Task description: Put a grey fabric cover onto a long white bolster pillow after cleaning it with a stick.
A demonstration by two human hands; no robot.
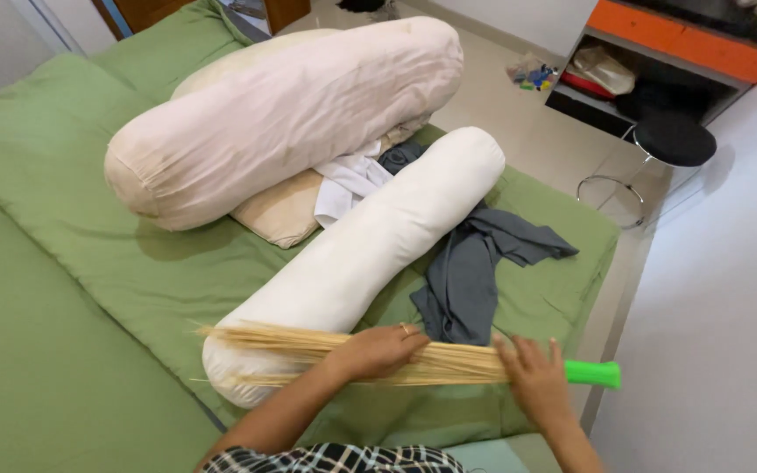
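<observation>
At the bottom centre, the left hand (377,350) lies across the straw bristles of a stick broom (352,355), fingers together and curled over them, while the right hand (536,381) wraps the broom near its green handle (593,374). The bristles rest on a white bolster (370,254) lying diagonally on the green mattress (63,289). A grey garment (475,271) lies crumpled just right of it; a larger bolster (282,114) and pillow (286,210) fill the upper centre.

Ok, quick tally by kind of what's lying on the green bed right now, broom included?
Bolsters: 2, the big cream bolster and the white bolster
Flat pillows: 1, the beige pillow under the big one
Loose cloths: 2, the grey garment and the white cloth
Stick brooms: 1, the broom, under left hand and right hand
Total: 6
</observation>
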